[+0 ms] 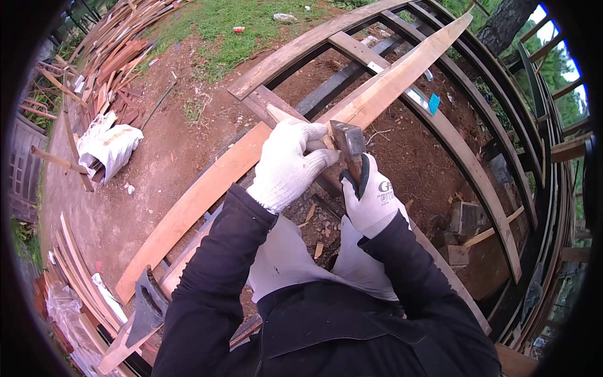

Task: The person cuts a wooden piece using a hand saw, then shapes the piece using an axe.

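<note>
In a white knit glove, my left hand (292, 157) is closed around a short piece of light wood (274, 114), whose narrow end sticks out past the knuckles. My right hand (372, 201), in a white glove with a dark palm, grips a hammer (350, 139) by its handle, close under the metal head. That head is right beside my left fingertips; whether it touches the wood, I cannot tell. Beyond both hands, a long pale plank (402, 78) lies across the dark timber frame (352, 47). Another pale plank (204, 204) slants down to the left of my left arm.
At the lower left is a handsaw (149, 308) with a dark handle. A white sack (112, 146) sits on bare soil, with a heap of scrap boards (119, 60) behind it. A tree trunk (510, 25) stands at the far right, and wooden blocks (468, 218) lie under the frame.
</note>
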The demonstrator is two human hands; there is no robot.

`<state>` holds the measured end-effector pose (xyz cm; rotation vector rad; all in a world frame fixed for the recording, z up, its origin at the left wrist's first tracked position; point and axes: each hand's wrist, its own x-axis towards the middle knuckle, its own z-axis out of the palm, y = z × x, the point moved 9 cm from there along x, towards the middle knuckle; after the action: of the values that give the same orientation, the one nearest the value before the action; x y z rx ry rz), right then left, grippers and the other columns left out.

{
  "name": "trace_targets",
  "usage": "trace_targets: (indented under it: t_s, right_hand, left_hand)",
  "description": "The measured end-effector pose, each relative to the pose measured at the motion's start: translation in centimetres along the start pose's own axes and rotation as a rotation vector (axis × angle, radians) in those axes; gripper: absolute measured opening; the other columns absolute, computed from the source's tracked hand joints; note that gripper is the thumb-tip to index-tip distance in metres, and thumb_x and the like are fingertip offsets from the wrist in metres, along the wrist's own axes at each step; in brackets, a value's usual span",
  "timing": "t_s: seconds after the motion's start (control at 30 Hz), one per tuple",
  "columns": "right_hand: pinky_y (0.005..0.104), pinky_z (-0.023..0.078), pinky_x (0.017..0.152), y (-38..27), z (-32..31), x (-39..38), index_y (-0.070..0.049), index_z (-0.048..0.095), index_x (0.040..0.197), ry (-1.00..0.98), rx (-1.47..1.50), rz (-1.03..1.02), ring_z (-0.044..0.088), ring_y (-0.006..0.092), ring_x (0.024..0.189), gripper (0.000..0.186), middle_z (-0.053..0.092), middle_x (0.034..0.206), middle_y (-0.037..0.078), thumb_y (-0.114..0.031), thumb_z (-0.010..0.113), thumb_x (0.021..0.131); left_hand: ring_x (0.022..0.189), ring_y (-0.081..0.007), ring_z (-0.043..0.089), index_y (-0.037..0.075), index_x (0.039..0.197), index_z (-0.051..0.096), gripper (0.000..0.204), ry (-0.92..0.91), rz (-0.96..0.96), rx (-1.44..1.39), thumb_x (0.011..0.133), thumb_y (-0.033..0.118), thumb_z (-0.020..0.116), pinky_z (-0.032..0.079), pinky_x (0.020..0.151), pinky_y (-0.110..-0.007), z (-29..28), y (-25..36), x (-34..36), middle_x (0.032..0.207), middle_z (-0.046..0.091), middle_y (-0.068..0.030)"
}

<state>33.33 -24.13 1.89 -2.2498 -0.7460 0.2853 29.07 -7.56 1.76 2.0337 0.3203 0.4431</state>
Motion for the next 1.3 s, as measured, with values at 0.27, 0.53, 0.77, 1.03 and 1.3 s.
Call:
trace_targets:
  t_s: [0.27, 0.53, 0.77, 1.03, 1.3]
  right_hand:
    - [0.0473, 0.056, 0.077, 0.6, 0.1, -0.6, 0.003, 0.052, 0.127, 0.085, 0.085, -0.025, 0.070, 0.0464, 0.091, 0.039, 0.069, 0.098, 0.030, -0.014, 0.064, 0.094]
    - [0.0401, 0.055, 0.071, 0.9, -0.8, -1.0, 0.004, 0.048, 0.126, 0.073, 0.422, 0.000, 0.073, 0.0368, 0.087, 0.038, 0.069, 0.094, 0.024, -0.006, 0.063, 0.092]
    - [0.0431, 0.057, 0.070, -0.3, -0.3, -0.3, 0.003, 0.052, 0.127, 0.032, 0.046, 0.038, 0.072, 0.0439, 0.085, 0.040, 0.071, 0.093, 0.026, -0.012, 0.066, 0.093]
    - [0.0454, 0.055, 0.074, 1.4, 0.3, -0.4, 0.004, 0.049, 0.128, 0.096, 0.171, -0.014, 0.070, 0.0438, 0.086, 0.042, 0.068, 0.093, 0.027, -0.010, 0.065, 0.091]
    - [0.0406, 0.054, 0.066, 0.0, -1.3, -1.2, 0.003, 0.047, 0.127, 0.092, 0.336, -0.023, 0.071, 0.0368, 0.081, 0.040, 0.067, 0.089, 0.023, -0.005, 0.063, 0.091]
  left_hand:
    - [0.101, -0.0233, 0.069, 0.000, 0.123, 0.066, 0.049, -0.090, 0.033, 0.159, 0.081, 0.023, 0.081, 0.055, 0.091, -0.034, 0.4, 1.1, 0.4, 0.114, 0.066, -0.0140]
    - [0.095, -0.0336, 0.067, -0.001, 0.111, 0.072, 0.050, 0.029, 0.079, 0.100, 0.075, 0.032, 0.084, 0.053, 0.086, -0.042, -0.1, 0.6, 0.4, 0.096, 0.070, -0.0182]
    - [0.096, -0.0348, 0.066, -0.001, 0.110, 0.073, 0.048, -0.004, 0.097, 0.140, 0.076, 0.031, 0.083, 0.053, 0.085, -0.042, -0.1, 1.6, 0.2, 0.096, 0.071, -0.0181]
    - [0.094, -0.0354, 0.066, -0.002, 0.109, 0.073, 0.047, 0.039, 0.122, 0.136, 0.076, 0.030, 0.083, 0.053, 0.083, -0.044, -0.1, 1.6, 0.5, 0.091, 0.070, -0.0185]
    - [0.092, -0.0354, 0.065, -0.001, 0.107, 0.073, 0.043, 0.010, 0.122, 0.152, 0.077, 0.028, 0.082, 0.052, 0.084, -0.044, 0.1, 2.1, 0.5, 0.086, 0.068, -0.0171]
